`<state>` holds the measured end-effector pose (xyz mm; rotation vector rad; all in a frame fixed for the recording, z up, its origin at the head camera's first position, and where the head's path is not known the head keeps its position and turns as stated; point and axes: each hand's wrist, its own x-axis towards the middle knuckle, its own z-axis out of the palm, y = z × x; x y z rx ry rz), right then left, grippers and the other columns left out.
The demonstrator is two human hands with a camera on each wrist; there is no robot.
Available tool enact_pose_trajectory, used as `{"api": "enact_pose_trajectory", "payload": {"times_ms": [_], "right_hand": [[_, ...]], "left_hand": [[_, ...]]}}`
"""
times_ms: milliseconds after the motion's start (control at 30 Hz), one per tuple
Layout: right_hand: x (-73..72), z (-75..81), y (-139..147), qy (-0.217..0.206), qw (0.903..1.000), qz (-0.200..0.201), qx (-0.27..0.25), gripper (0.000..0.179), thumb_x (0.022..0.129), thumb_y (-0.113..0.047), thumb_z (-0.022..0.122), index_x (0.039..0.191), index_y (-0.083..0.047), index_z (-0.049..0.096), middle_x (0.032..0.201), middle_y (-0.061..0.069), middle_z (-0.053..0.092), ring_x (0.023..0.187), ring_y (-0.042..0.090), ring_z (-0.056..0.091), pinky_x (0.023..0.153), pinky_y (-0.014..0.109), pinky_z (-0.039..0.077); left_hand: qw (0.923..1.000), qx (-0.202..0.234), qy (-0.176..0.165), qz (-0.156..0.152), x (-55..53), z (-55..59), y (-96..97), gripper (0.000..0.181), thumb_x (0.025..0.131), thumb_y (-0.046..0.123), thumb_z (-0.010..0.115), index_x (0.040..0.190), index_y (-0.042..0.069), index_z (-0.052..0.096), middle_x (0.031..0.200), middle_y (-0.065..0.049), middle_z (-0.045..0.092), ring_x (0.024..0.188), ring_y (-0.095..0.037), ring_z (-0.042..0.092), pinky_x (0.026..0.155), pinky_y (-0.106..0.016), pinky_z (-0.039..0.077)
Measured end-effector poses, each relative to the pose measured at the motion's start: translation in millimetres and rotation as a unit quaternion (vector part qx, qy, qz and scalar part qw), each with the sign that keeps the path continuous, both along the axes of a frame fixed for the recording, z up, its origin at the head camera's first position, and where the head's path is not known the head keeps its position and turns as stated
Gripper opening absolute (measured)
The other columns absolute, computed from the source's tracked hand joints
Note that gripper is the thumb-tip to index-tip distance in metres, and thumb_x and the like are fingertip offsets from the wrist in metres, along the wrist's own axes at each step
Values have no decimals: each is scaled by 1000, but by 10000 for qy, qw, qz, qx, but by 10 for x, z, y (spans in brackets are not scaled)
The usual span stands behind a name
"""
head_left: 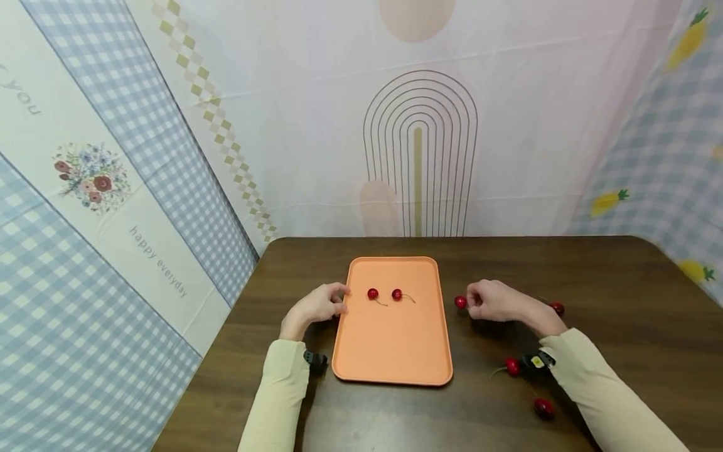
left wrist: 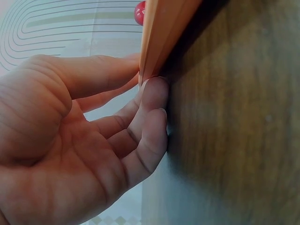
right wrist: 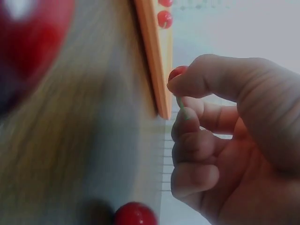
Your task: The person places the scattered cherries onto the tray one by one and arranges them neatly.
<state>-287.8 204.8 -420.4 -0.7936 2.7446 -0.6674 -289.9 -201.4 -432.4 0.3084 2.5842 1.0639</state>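
Observation:
An orange tray (head_left: 395,345) lies on the table with two red cherries, a left cherry (head_left: 373,294) and a right cherry (head_left: 397,294), both with stems. At the tray's left edge is my left hand (head_left: 317,306); in the left wrist view its thumb (left wrist: 108,72) meets the rim and the curled fingers touch the outer side. To the right of the tray, my right hand (head_left: 492,301) pinches another cherry (head_left: 460,302) between thumb and index finger. Its green stem (right wrist: 182,104) hangs toward the other fingers, which are curled in.
Near my right forearm lie loose cherries: one by the wrist camera (head_left: 512,366), a darker cherry (head_left: 544,408) nearer the front, and a partly hidden cherry (head_left: 557,308) behind the wrist. A patterned cloth (head_left: 316,157) hangs behind the brown wooden table (head_left: 621,295).

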Motion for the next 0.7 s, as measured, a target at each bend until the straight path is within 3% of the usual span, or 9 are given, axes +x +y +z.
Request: {"api": "enact_pose_trajectory", "payload": {"times_ms": [300, 533, 700], "right_hand": [[-36, 78, -184, 484, 9981, 51, -387, 11, 83, -12, 65, 74, -16, 60, 67, -6, 51, 61, 9, 46, 60, 25, 38], [-57, 150, -364, 395, 9962, -129, -761, 10, 84, -11, 67, 75, -14, 65, 66, -4, 55, 60, 11, 47, 56, 25, 40], [-145, 114, -489, 389, 9965, -131, -723, 12, 84, -11, 65, 72, -13, 63, 65, -4, 53, 61, 11, 48, 57, 24, 39]], "left_hand": [[10000, -23, -44, 32, 11, 31, 9, 39, 95, 8, 62, 134, 7, 56, 89, -10, 63, 64, -16, 51, 59, -27, 42], [10000, -72, -29, 61, 12, 8, 0, 39, 94, 7, 63, 133, 8, 56, 89, -9, 63, 64, -16, 51, 59, -27, 43], [10000, -66, -6, 71, 0, 2, 4, 39, 94, 7, 63, 132, 8, 57, 89, -9, 63, 64, -15, 51, 59, -26, 43]]}}
